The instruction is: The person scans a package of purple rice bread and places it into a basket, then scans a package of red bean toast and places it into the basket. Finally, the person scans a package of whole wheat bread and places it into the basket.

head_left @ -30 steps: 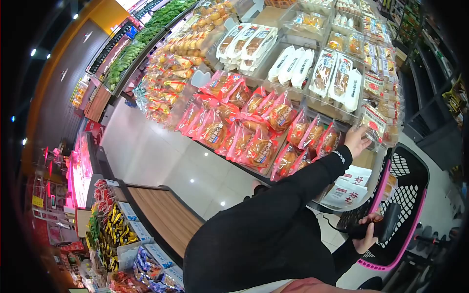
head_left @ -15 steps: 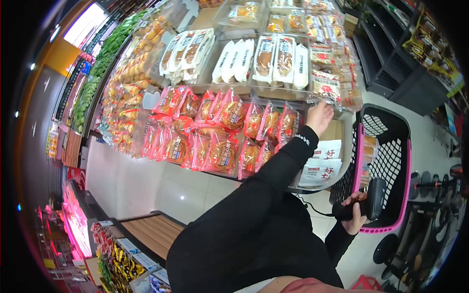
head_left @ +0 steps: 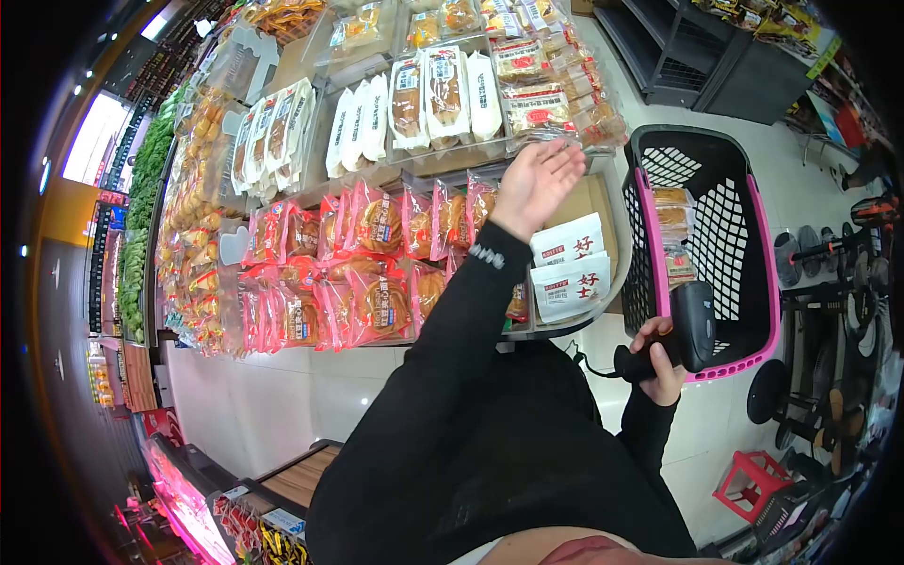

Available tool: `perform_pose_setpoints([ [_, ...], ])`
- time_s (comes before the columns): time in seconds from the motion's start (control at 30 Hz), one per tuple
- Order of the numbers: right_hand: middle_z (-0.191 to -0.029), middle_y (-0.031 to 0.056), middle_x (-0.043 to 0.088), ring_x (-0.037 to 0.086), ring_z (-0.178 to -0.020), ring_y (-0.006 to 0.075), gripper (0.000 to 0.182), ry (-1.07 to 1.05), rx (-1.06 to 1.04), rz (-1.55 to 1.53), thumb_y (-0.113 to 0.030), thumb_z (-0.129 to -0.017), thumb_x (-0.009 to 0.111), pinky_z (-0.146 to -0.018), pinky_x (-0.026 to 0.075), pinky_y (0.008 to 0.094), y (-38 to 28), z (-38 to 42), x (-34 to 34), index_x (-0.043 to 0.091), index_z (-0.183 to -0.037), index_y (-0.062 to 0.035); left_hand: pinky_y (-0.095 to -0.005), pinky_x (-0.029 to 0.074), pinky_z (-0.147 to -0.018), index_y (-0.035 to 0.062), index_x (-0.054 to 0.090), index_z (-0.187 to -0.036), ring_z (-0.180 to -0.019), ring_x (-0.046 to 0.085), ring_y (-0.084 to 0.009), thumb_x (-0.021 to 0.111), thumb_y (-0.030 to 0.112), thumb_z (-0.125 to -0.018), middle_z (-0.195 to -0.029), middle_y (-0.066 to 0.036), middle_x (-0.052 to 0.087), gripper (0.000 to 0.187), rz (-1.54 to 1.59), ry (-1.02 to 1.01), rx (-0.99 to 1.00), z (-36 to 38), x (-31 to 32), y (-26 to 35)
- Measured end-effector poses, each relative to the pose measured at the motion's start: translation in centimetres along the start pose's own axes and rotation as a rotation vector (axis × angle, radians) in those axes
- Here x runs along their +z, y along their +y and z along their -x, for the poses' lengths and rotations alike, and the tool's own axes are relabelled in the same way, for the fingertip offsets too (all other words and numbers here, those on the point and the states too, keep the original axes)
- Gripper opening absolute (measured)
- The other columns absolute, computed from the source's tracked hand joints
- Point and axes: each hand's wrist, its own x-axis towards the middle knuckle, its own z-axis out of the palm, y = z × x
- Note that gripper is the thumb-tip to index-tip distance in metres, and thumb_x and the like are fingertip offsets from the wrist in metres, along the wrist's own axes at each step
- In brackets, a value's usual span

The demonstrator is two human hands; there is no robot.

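From the head camera, the left hand (head_left: 535, 184) was raised with fingers spread wide and palm up, holding nothing, just beside the clear bread packets (head_left: 556, 108) at the near corner of the display table (head_left: 603, 212). The right hand (head_left: 659, 363) was wrapped around the grip of a black scanner (head_left: 692, 325), held low next to the rim of the pink-and-black basket (head_left: 702, 221), in which a few packets already lay. Those clear packets looked light, soft and easily squashed, with slippery film; a gentle hold across the flat sides or by the sealed end would probably suit them. Red bun bags (head_left: 372, 254) filled the table's middle.
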Motion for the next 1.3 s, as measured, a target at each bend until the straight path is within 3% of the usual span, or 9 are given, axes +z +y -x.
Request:
perform_pose_setpoints([
  [0.13,-0.086,0.0133,0.046,0.049,-0.068,0.0171,0.029,-0.055,0.075,-0.012,-0.008,-0.07,0.054,-0.062,0.042,0.0276,0.6,-0.4,0.2,0.039,-0.094,-0.0015,-0.0367,0.04,-0.083,-0.0031,0.041,-0.107,-0.095,0.05,-0.0279,0.043,0.017,-0.083,-0.102,-0.019,0.05,0.032,-0.434,-0.32,0.096,9.8,4.4,2.5],
  [0.27,-0.086,0.0137,0.047,0.05,-0.067,0.0176,0.029,-0.108,0.114,-0.035,-0.007,-0.07,0.054,-0.062,0.042,0.0285,1.4,-0.6,0.7,0.039,-0.094,-0.0011,-0.0349,0.042,-0.079,-0.0021,0.043,-0.106,-0.086,0.054,-0.0233,0.045,0.022,-0.082,-0.095,-0.016,0.054,0.033,-1.119,-0.228,0.187,16.8,2.0,4.1],
  [0.37,-0.087,0.0137,0.049,0.052,-0.068,0.0187,0.027,-0.221,0.17,-0.06,-0.003,-0.07,0.053,-0.062,0.043,0.0288,1.7,-0.2,1.6,0.042,-0.095,-0.0022,-0.0303,0.037,-0.084,0.0002,0.042,-0.112,-0.097,0.048,-0.0176,0.049,0.014,-0.08,-0.107,-0.01,0.049,0.036,-1.662,-0.026,-0.013,21.9,1.9,3.3],
  [0.47,-0.086,0.0127,0.05,0.052,-0.068,0.0182,0.027,-0.299,0.211,0.004,-0.004,-0.07,0.054,-0.061,0.042,0.0288,2.0,0.9,2.9,0.044,-0.095,-0.002,-0.034,0.038,-0.084,0.0024,0.039,-0.114,-0.1,0.046,-0.0303,0.055,0.023,-0.077,-0.108,-0.017,0.048,0.046,-2.097,-0.46,-0.001,25.6,0.6,2.6],
  [0.57,-0.089,0.0093,0.051,0.052,-0.071,0.015,0.033,-0.45,0.285,0.075,-0.006,-0.072,0.055,-0.065,0.042,0.0267,2.9,2.4,3.7,0.044,-0.102,-0.002,-0.0349,0.039,-0.081,0.0012,0.039,-0.114,-0.097,0.047,-0.0317,0.053,0.026,-0.078,-0.106,-0.018,0.048,0.046,-2.076,-0.382,-0.266,28.3,0.8,1.2],
  [0.7,-0.089,0.007,0.053,0.053,-0.073,0.011,0.036,-0.623,0.29,0.033,-0.004,-0.075,0.055,-0.063,0.042,0.0238,3.4,4.6,5.8,0.042,-0.108,-0.0021,-0.0354,0.039,-0.08,0.0017,0.039,-0.114,-0.095,0.048,-0.0324,0.053,0.027,-0.077,-0.105,-0.018,0.048,0.047,-2.113,-0.385,0.08,31.1,-0.9,-0.5],
  [0.97,-0.08,0.0031,0.055,0.052,-0.067,0.0122,0.03,-0.692,0.441,0.22,-0.006,-0.07,0.062,-0.062,0.042,0.0241,3.7,12.9,5.9,0.049,-0.096,-0.0025,-0.0347,0.038,-0.083,0.0007,0.039,-0.115,-0.1,0.045,-0.0323,0.053,0.028,-0.079,-0.111,-0.019,0.046,0.047,-1.989,-0.164,-0.071,41.4,-5.1,-4.5],
  [1.03,-0.09,0.0071,0.054,0.052,-0.081,0.0179,0.038,-0.868,0.067,0.612,-0.005,-0.066,0.063,-0.074,0.041,0.0288,3.1,14.0,5.2,0.048,-0.101,-0.0024,-0.0349,0.038,-0.082,0.0017,0.039,-0.115,-0.1,0.046,-0.0325,0.051,0.03,-0.079,-0.11,-0.02,0.046,0.048,-2.009,-0.119,-0.223,43.0,-7.1,-5.9],
  [1.3,-0.098,0.0113,0.054,0.053,-0.091,0.0193,0.048,-0.824,0.158,0.516,-0.008,-0.066,0.062,-0.078,0.04,0.029,0.8,16.2,2.2,0.042,-0.11,-0.0027,-0.0368,0.04,-0.078,0.0017,0.041,-0.111,-0.093,0.049,-0.0327,0.051,0.028,-0.078,-0.101,-0.019,0.051,0.043,-2.054,-0.088,-0.147,41.7,-3.6,-10.1],
])
